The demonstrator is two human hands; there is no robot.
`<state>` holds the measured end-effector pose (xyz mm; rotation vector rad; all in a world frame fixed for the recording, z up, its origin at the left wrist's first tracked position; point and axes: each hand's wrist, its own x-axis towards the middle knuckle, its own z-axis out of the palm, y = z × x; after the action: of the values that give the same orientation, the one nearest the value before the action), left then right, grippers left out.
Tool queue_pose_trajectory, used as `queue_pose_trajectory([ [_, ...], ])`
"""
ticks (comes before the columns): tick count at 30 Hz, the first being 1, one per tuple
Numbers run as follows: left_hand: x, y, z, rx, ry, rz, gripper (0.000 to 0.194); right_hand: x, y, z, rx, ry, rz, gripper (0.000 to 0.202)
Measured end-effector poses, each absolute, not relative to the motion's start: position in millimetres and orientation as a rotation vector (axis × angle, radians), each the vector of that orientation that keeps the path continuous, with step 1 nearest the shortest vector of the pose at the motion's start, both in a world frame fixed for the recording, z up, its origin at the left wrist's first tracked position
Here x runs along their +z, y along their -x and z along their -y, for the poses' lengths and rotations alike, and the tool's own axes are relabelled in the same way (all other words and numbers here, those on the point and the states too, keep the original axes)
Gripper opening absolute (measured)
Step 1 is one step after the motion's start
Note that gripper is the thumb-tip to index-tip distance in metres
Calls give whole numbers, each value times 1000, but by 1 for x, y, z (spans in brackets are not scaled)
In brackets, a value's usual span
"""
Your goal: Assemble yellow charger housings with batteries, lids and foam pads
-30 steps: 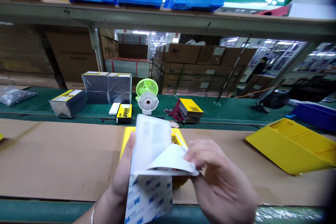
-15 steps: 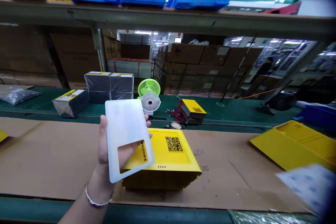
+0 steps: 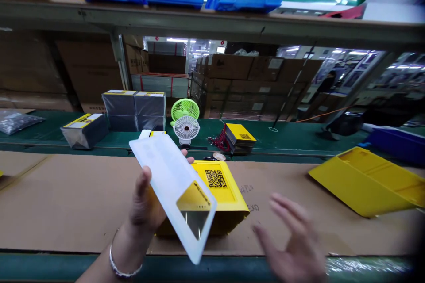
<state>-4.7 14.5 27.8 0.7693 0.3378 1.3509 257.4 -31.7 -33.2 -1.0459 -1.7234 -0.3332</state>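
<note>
Head view: the left hand (image 3: 146, 205) pinches a flat white rectangular panel (image 3: 166, 163) at its left edge, thumb on the face, fingers behind. The right hand (image 3: 292, 239), blurred, has fingers spread and grips nothing. The panel is held above the yellow plastic housing (image 3: 232, 185), overlapping its left part in view. Brown cardboard (image 3: 76, 203) gives lateral room left of the left hand and between the housing and the yellow angular bin (image 3: 361, 185). Panel long axis: far left to near right, cut-out end nearest the wearer, face tilted.
</note>
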Motion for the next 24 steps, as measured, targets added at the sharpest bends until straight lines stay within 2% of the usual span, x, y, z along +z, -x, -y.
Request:
queue_pose_trajectory([
  [2,21,1,-8,1236,-780,-315,74,-31,-227,27,-285,848,1949,68],
  [5,13,0,-2,1076,-902,-335,87,-19,-195,25,-186,687,2045,66],
  [7,11,5,-3,1155,-1139,-471,97,-9,-187,24,-70,772,1938,58],
  [10,16,19,-8,1377,-1825,-897,111,4,-186,21,263,974,1672,32],
  [12,25,27,-13,1274,-2341,-1110,105,9,-188,17,558,1006,1560,24],
  [15,38,34,-21,904,-2697,-1197,82,11,-192,10,920,1004,1471,41],
  [17,40,35,-30,796,-2661,-1257,75,7,-198,5,912,1085,1438,58],
  [19,36,36,-39,738,-2572,-1291,72,-1,-206,0,708,1229,1531,65],
  [21,28,35,-47,684,-2493,-1296,71,-10,-217,-4,499,1376,1708,58],
  [24,18,32,-55,640,-2406,-1296,73,-22,-231,-9,446,1497,1883,47],
])
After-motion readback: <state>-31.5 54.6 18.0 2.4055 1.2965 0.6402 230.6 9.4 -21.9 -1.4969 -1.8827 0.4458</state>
